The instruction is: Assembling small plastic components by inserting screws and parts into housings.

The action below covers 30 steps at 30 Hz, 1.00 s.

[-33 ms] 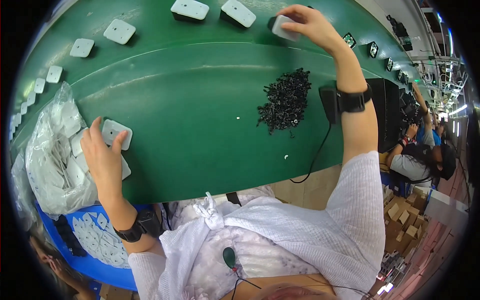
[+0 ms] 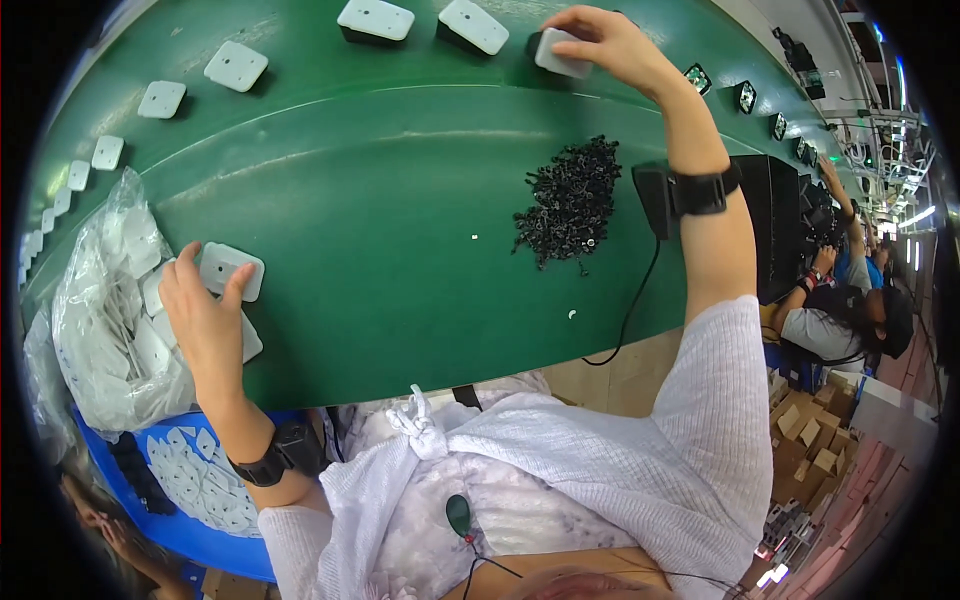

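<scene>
At the far right, my right hand (image 2: 612,45) is closed with thumb and fingers around a small black case with a white plate on top (image 2: 560,53). My left hand (image 2: 205,305) is at the near left beside a clear plastic bag (image 2: 105,300) of white plates. Its fingers are spread, and the thumb lies across a loose white rounded plate (image 2: 225,262). Another white plate (image 2: 251,340) shows partly from under that hand. What the fingers on the bag side touch is hidden.
White-topped cases (image 2: 375,20) line the far green strip. Open cases with green boards (image 2: 746,97) stand at right. A pile of small black parts (image 2: 570,205) lies on the green table (image 2: 380,280). A blue bin (image 2: 190,535) holds white pieces. Co-workers (image 2: 830,320) sit at right.
My right hand and the case it grips have shifted slightly left, as have the cases on the far strip. My left hand has moved down a little, and the plate under its thumb has shifted slightly.
</scene>
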Available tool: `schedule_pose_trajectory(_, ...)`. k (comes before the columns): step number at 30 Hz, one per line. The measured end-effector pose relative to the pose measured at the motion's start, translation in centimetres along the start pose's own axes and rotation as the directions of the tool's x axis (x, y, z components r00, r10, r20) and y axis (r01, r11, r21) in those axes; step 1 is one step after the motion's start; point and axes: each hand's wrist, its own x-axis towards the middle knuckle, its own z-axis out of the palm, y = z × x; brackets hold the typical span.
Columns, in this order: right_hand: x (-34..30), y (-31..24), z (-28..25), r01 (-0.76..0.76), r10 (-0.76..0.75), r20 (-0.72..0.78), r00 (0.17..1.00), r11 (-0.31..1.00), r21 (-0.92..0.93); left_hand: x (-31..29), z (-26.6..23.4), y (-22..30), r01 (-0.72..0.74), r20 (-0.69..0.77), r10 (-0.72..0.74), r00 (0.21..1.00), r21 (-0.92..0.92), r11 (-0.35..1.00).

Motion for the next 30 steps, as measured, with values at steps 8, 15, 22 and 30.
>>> schedule_pose_trajectory(8,3.1,1.7,-1.0,-0.132,0.13,0.134,0.982,0.991,0.005,-0.2,-0.8,2.0,0.307,0.111,-0.288,0.951,-0.246,0.919)
schedule_pose_trajectory(15,-3.8,-3.9,0.9,0.037,-0.147,-0.275,0.95,0.929,-0.368,-1.4,-0.2,0.9,0.243,0.102,-0.234,0.967,-0.641,0.728)
schedule_pose_trajectory(22,-11.1,-5.1,8.6,0.21,-0.331,-0.135,0.934,0.815,-0.54,-2.5,-0.7,6.2,0.203,0.171,-0.123,0.978,-0.92,0.334)
schedule_pose_trajectory(30,-10.5,-5.6,10.9,0.216,-0.333,-0.008,0.943,0.63,-0.746,-4.1,0.6,10.3,0.315,0.32,0.038,0.947,-0.943,0.106)
